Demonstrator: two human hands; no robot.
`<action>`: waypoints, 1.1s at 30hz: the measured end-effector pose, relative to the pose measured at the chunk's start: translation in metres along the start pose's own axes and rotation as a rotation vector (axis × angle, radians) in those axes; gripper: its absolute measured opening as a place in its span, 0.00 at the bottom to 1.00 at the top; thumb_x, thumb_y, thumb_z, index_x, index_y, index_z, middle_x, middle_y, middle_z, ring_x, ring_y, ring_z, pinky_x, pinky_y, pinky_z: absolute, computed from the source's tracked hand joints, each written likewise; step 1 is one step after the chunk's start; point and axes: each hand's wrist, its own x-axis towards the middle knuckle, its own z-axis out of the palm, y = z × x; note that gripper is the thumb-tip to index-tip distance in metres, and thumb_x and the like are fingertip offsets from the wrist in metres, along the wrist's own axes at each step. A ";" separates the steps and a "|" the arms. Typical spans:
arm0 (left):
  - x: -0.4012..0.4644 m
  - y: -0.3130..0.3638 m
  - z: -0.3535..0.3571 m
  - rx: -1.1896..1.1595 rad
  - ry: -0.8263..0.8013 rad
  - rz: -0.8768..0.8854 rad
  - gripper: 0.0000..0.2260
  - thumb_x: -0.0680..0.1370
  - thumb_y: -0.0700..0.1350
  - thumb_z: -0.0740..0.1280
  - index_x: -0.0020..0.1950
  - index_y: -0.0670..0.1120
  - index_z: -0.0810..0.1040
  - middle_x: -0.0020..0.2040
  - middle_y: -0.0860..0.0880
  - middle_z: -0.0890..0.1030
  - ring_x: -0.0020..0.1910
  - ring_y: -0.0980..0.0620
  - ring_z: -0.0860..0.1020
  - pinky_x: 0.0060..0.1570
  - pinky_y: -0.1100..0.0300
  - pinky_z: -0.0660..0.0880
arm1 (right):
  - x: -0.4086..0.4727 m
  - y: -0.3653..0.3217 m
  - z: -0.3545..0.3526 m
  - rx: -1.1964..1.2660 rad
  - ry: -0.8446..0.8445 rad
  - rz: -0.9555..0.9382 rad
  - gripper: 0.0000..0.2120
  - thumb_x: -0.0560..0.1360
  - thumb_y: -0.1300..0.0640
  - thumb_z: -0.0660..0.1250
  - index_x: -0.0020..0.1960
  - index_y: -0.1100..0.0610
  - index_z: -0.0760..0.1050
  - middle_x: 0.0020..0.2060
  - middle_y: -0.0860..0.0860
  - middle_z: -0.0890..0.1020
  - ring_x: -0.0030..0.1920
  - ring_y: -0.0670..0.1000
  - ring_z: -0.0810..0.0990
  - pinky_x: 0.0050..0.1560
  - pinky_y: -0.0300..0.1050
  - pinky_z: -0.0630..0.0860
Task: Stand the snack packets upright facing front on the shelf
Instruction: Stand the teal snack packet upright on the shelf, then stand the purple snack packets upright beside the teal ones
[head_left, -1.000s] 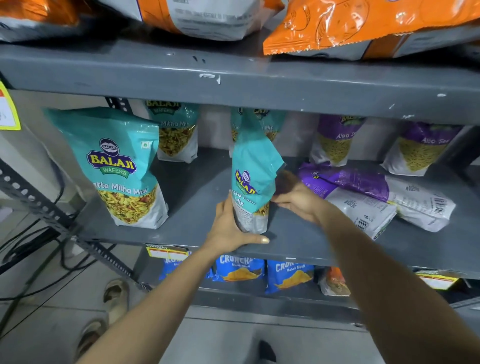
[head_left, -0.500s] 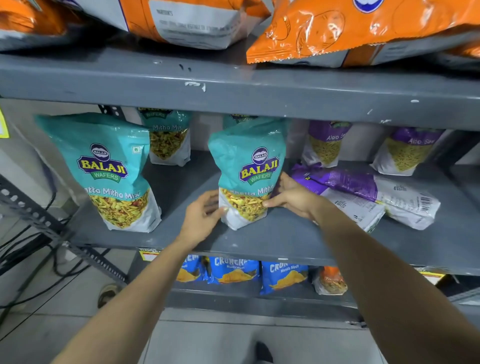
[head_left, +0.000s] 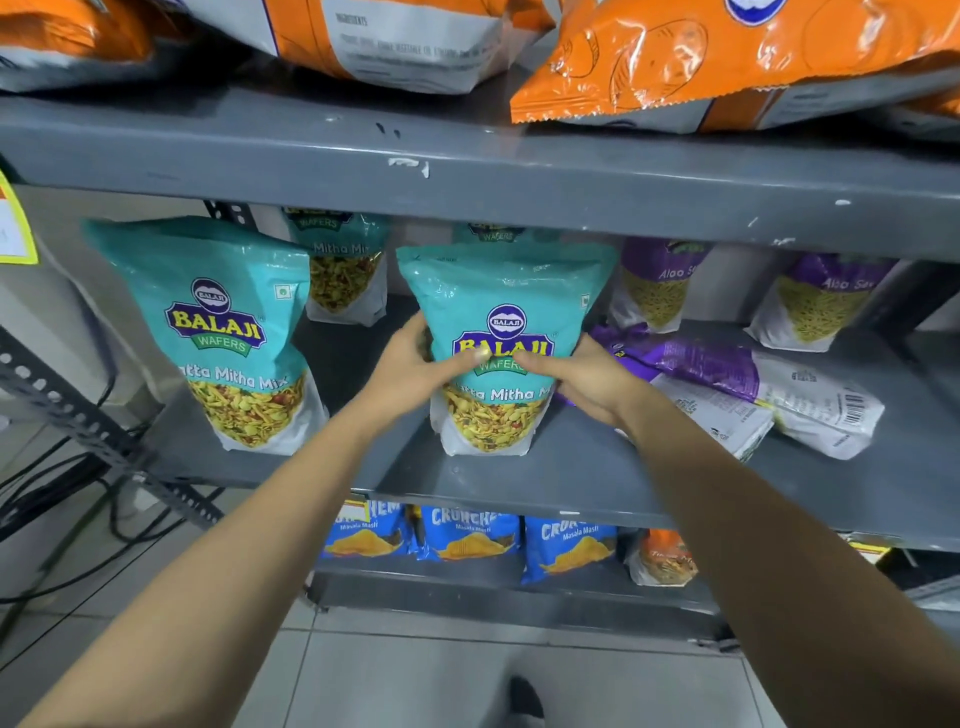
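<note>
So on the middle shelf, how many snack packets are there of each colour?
Teal packets: 4, one at front left, one held by the left hand and right hand, two at the back.
Purple packets: 4, two upright at the back, two lying flat.
Total: 8.

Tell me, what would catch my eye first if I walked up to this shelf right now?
Probably the teal Balaji packet standing upright at the front middle of the grey shelf, with the left hand and right hand clasping its sides. A matching teal packet stands to its left. To the right, two purple packets lie flat, and orange bags overhang the shelf above.
</note>
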 end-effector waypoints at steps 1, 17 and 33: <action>0.004 0.007 0.002 0.001 0.026 0.016 0.26 0.66 0.51 0.80 0.61 0.49 0.79 0.55 0.53 0.86 0.54 0.55 0.84 0.50 0.60 0.82 | 0.002 -0.001 0.005 -0.003 0.042 -0.019 0.22 0.63 0.60 0.79 0.56 0.52 0.81 0.54 0.52 0.87 0.55 0.53 0.86 0.54 0.49 0.82; -0.006 0.034 0.011 -0.091 0.523 0.171 0.11 0.75 0.46 0.74 0.49 0.45 0.74 0.41 0.57 0.80 0.37 0.69 0.78 0.42 0.73 0.73 | -0.009 -0.032 0.006 0.013 0.267 -0.126 0.08 0.78 0.50 0.68 0.56 0.49 0.79 0.56 0.49 0.85 0.59 0.49 0.83 0.60 0.49 0.78; -0.018 -0.034 0.222 -0.129 0.091 -0.725 0.22 0.77 0.62 0.66 0.55 0.43 0.76 0.49 0.43 0.79 0.37 0.47 0.80 0.39 0.51 0.84 | -0.080 -0.015 -0.188 -1.351 0.498 0.269 0.12 0.72 0.48 0.69 0.41 0.56 0.84 0.45 0.57 0.86 0.51 0.59 0.83 0.45 0.41 0.71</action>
